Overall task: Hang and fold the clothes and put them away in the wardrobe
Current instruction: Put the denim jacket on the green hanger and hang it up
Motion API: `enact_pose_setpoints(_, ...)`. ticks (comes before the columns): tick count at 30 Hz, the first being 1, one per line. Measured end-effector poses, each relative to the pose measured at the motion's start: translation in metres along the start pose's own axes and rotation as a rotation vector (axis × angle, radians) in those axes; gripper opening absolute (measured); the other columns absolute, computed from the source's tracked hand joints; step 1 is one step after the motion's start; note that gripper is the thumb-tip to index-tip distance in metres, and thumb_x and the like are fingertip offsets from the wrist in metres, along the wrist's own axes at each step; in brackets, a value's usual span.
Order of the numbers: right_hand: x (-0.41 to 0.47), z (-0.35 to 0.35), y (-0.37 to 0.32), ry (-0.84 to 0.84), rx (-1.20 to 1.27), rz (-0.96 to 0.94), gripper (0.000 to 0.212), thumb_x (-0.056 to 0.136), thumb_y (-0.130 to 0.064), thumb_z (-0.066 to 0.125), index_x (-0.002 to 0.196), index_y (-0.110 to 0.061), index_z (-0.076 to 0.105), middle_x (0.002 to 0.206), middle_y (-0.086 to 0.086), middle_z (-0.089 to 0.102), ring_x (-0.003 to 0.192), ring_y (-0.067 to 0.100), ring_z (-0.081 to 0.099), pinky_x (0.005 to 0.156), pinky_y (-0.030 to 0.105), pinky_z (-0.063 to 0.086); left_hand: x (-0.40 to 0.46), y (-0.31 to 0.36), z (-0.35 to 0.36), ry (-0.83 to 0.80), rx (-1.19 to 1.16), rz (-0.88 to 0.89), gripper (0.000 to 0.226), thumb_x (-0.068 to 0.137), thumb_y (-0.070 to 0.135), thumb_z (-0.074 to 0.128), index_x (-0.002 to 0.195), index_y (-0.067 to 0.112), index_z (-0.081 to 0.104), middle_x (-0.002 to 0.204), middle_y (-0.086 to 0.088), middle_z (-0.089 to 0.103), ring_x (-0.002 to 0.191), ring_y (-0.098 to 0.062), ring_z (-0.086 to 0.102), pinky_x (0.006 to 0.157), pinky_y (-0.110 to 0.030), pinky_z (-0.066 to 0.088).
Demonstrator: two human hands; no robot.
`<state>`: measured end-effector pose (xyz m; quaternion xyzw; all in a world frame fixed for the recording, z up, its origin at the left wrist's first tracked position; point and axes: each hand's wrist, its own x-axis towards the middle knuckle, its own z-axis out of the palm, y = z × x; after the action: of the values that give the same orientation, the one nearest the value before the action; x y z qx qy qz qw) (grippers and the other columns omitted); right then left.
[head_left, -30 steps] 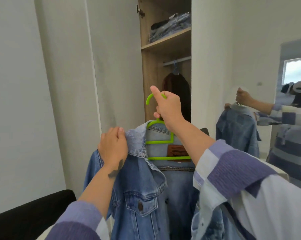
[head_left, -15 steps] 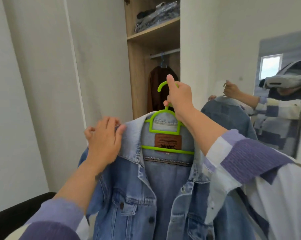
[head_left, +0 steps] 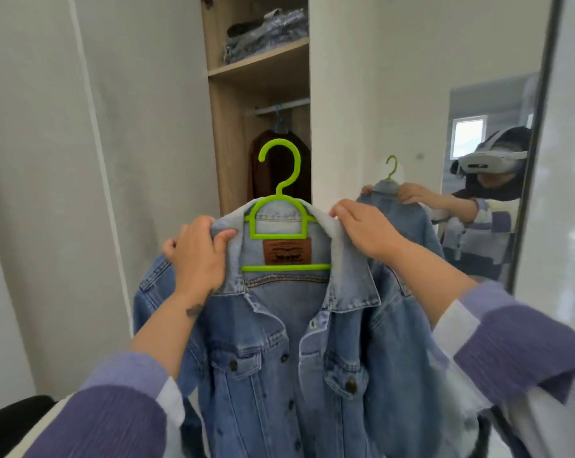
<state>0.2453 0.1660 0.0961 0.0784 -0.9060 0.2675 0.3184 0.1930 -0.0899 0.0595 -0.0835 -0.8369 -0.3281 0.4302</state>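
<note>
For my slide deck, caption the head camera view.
Both hands, left hand and right hand, hold a denim jacket on a green hanger before the open wardrobe.

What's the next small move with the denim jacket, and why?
Probably shift the right hand back up to the green hanger hook. Both hands now grip the denim jacket at the collar, the left hand included, and nothing holds the bare hook. The jacket looks seated, and the wardrobe rail sits above and ahead.

Home bedroom: wardrobe (head_left: 259, 127), mirror (head_left: 491, 160).
</note>
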Motion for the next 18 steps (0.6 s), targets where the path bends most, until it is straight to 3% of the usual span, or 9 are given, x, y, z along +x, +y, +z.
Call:
enact_pose_setpoints(2, -0.025, -0.006, 0.032, -0.003, -0.021, 0.07, 0.038, 0.102, -0.033, 0.029, 0.091, -0.012, 0.058, 0.092, 0.002, 0.062, 0.091, 0.023, 0.056, 0.083, 0.039, 0.041, 0.006, 0.008, 0.005, 0.022, -0.001, 0.008, 0.022, 0.094, 0.038, 0.049, 0.089, 0.016, 0.053, 0.088, -0.002, 0.057, 0.101, -0.03, 0.052, 0.092, -0.042, 0.025)
enact_pose_setpoints(4, -0.038, -0.013, 0.052, 0.012, -0.032, 0.055, 0.032, 0.101, -0.035, 0.033, 0.076, -0.021, 0.048, 0.075, -0.003, 0.057, 0.077, 0.021, 0.054, 0.071, 0.038, 0.039, 0.011, 0.016, 0.012, 0.029, 0.015, 0.02, 0.023, 0.094, 0.037, 0.048, 0.094, 0.015, 0.055, 0.095, -0.007, 0.061, 0.105, -0.03, 0.051, 0.093, -0.042, 0.025)
enact_pose_setpoints(8, -0.039, -0.031, 0.065, 0.015, -0.054, 0.028, 0.035, 0.098, -0.034, 0.044, 0.068, -0.018, 0.048, 0.061, -0.005, 0.05, 0.062, 0.014, 0.047, 0.058, 0.027, 0.032, 0.016, 0.027, 0.028, -0.014, 0.046, 0.023, 0.023, 0.095, 0.036, 0.046, 0.097, 0.015, 0.053, 0.1, -0.008, 0.059, 0.109, -0.03, 0.047, 0.095, -0.043, 0.027)
enact_pose_setpoints(11, -0.039, -0.044, 0.065, -0.14, 0.062, 0.083, 0.035, 0.093, -0.039, 0.053, 0.074, -0.011, 0.064, 0.07, 0.001, 0.058, 0.068, 0.011, 0.051, 0.067, 0.028, 0.036, 0.016, 0.028, 0.04, -0.064, 0.07, 0.0, 0.019, 0.096, 0.035, 0.043, 0.089, 0.018, 0.047, 0.095, -0.008, 0.056, 0.105, -0.032, 0.048, 0.09, -0.042, 0.029)
enact_pose_setpoints(15, -0.043, -0.06, 0.053, -0.4, 0.558, 0.291, 0.028, 0.091, -0.033, 0.058, 0.092, -0.005, 0.058, 0.097, 0.017, 0.064, 0.09, 0.026, 0.058, 0.088, 0.041, 0.045, 0.017, 0.033, 0.054, -0.102, 0.023, -0.018, 0.017, 0.097, 0.033, 0.044, 0.087, 0.019, 0.045, 0.1, -0.014, 0.058, 0.1, -0.035, 0.051, 0.083, -0.04, 0.035)
enact_pose_setpoints(18, -0.04, -0.076, 0.047, -0.563, 0.761, 0.346, 0.027, 0.091, -0.026, 0.054, 0.114, -0.012, 0.061, 0.112, 0.01, 0.07, 0.097, 0.026, 0.067, 0.091, 0.04, 0.05, 0.031, 0.041, 0.071, -0.148, -0.007, 0.001, 0.021, 0.096, 0.035, 0.045, 0.09, 0.015, 0.048, 0.103, -0.016, 0.059, 0.097, -0.037, 0.053, 0.077, -0.04, 0.038)
